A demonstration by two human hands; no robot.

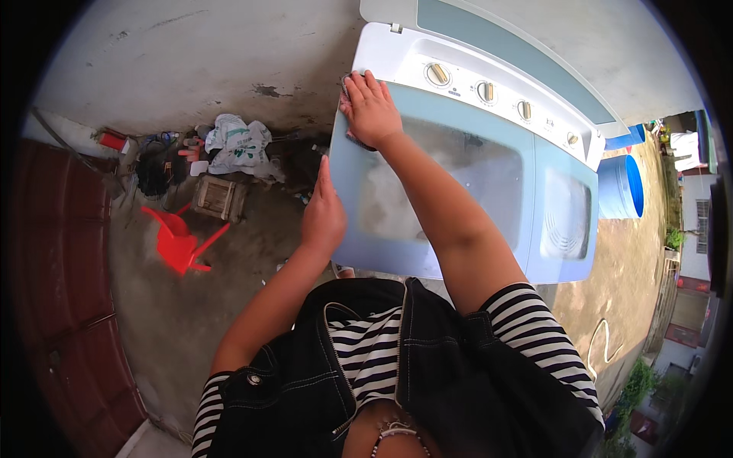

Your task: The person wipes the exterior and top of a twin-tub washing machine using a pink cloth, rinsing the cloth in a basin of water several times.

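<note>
A twin-tub washing machine (441,172) stands before me, with a pale blue top and two see-through lids. My right hand (371,111) lies flat over a crumpled, dark-and-pink cloth (345,98), pressing it on the top's far left corner beside the control panel (467,86). Most of the cloth is hidden under the palm and fingers. Against the machine's left edge is my left hand (326,212), its fingers stretched out and pointing away from me. It holds nothing that I can see, and its palm side is hidden.
A raised cover (515,48) stands behind the knobs, near the wall. On the floor at left are a red plastic chair (178,243), a wooden stool (215,197) and a white plastic bag (237,140). Right of the machine is a blue barrel (621,186), with a pale hose (601,340) nearer me.
</note>
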